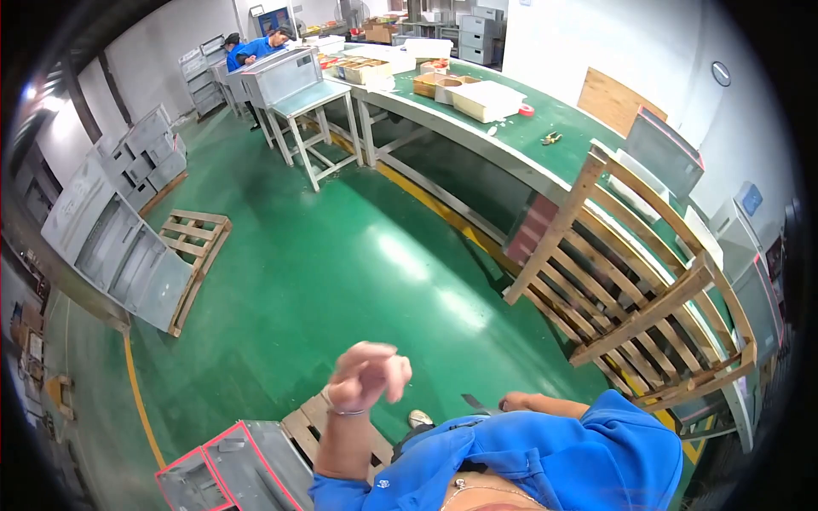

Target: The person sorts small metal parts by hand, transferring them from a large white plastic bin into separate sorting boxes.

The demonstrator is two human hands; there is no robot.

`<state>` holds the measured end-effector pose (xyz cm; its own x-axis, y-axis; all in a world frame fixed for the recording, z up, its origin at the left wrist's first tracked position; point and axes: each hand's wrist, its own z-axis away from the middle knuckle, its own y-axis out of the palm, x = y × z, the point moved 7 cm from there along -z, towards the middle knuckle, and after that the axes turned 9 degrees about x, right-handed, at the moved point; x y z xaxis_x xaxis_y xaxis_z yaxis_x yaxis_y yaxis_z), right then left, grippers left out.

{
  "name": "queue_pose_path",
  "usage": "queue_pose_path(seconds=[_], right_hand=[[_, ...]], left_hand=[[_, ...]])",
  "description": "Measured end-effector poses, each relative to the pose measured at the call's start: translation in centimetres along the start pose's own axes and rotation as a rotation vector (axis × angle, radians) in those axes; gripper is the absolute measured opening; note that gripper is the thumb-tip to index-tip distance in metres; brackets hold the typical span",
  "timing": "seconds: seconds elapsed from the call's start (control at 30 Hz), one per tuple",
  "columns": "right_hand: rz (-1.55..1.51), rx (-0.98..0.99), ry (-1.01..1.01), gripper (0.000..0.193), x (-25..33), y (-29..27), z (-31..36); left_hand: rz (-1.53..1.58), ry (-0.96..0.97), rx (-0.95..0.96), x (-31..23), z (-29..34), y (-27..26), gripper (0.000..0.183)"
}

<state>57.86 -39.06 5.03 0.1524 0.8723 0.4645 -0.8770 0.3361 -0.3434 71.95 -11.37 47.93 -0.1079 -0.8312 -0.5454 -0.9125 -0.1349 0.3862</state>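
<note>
Left hand [368, 375]: raised above the wooden pallet [317, 419], fingers curled, nothing held
Right hand [514, 400]: grip cannot be told
Advice: footing beside the pallet should be checked

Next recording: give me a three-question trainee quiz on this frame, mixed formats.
1. True or false: the raised left hand holds a tool.
2. What leans against the green workbench? A) wooden pallet B) ladder C) grey cabinet
3. Fill in: the floor is painted ____.

Key: 1 false, the blurred hand appears empty, with a thin band at the wrist; 2 A; 3 green.
</note>
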Motion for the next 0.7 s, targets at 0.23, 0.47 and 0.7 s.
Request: queue_pose_path(seconds=[0.23,0.47,0.7], right_hand=[[-0.951,-0.344,-0.112,0.011,6.9,-15.1,-5.3],[-0.750,-0.234,-0.048,0.012,2.2,-25.9,-13.8],[-0.470,-0.382,0.110,0.013,3.0,-47.5,-19.5]], left_hand=[[-0.011,0.050,0.556,-9.0,-12.2,0.3,0.042],[-0.051,0.049,0.542,-9.7,-19.9,-9.6,0.027],[-0.156,-0.008,0.612,-11.8,-25.4,-20.0,0.024]])
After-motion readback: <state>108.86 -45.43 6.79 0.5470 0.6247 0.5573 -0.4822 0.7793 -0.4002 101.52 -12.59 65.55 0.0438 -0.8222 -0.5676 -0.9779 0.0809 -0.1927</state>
